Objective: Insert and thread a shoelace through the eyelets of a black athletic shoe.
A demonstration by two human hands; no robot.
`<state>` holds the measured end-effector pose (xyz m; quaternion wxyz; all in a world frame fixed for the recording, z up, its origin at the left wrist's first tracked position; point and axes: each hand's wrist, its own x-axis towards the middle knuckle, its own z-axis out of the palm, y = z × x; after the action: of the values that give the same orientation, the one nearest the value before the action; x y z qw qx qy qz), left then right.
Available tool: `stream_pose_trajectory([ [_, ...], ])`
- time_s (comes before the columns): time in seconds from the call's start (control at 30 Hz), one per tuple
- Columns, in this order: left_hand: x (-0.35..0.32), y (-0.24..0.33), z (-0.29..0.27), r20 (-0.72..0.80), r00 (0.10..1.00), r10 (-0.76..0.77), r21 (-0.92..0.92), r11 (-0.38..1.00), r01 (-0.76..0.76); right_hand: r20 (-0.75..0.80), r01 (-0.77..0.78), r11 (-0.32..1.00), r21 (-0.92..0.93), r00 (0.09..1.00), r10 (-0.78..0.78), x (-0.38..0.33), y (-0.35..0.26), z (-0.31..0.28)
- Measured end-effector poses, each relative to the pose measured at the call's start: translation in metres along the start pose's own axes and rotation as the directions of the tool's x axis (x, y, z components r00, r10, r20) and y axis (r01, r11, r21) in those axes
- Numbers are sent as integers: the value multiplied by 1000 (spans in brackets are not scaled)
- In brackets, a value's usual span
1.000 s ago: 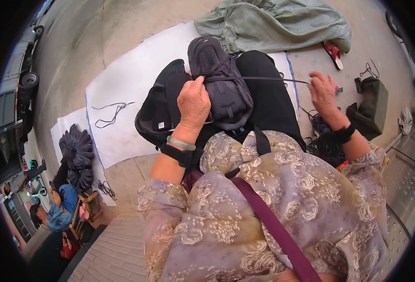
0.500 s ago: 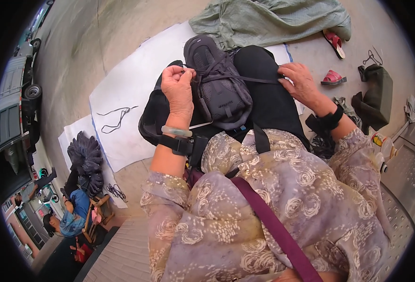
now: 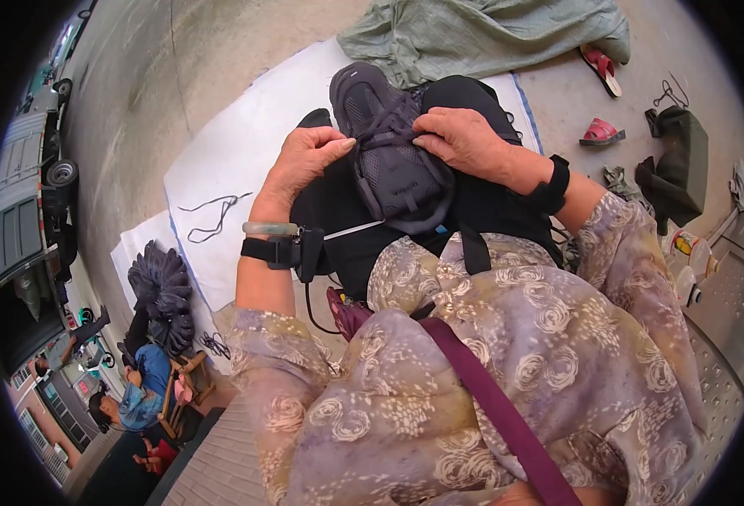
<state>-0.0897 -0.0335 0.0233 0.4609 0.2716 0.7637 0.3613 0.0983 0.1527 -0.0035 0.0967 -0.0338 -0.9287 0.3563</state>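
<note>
A dark grey sports shoe (image 3: 391, 150) lies on my lap, toe pointing away from me, over black trousers. My left hand (image 3: 306, 158) pinches a thin lace end at the shoe's left side, near the eyelets. My right hand (image 3: 459, 140) rests on the shoe's right side, fingers pressed on the laces and tongue. Both wrists carry black bands; the left one also has a pale green bangle (image 3: 269, 228).
A white sheet (image 3: 228, 160) on the concrete holds a loose black lace (image 3: 214, 211). A grey-green cloth (image 3: 481, 34) lies ahead, red sandals (image 3: 600, 131) and a dark bag (image 3: 679, 160) to the right. A pile of dark shoe uppers (image 3: 161, 291) and a seated person (image 3: 131, 401) are at left.
My right hand came in from the far right onto the shoe. My left hand slid off the shoe's top to its left side and now pinches the lace.
</note>
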Motion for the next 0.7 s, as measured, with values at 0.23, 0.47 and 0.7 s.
stream_pose_trajectory([
  [0.23, 3, -16, 4, 30, 997, 74, -529, 847, -47, 130, -269, 815, 513, 963, 237, 2, -9, -7],
  [0.47, 7, -20, 22, -146, 986, 84, -652, 741, -160, 65, -380, 737, 559, 906, 418, -39, 27, -88],
  [0.7, 2, -19, 35, -393, 920, -16, -412, 897, -161, 296, -521, 848, 91, 828, 477, -95, 59, -95],
])
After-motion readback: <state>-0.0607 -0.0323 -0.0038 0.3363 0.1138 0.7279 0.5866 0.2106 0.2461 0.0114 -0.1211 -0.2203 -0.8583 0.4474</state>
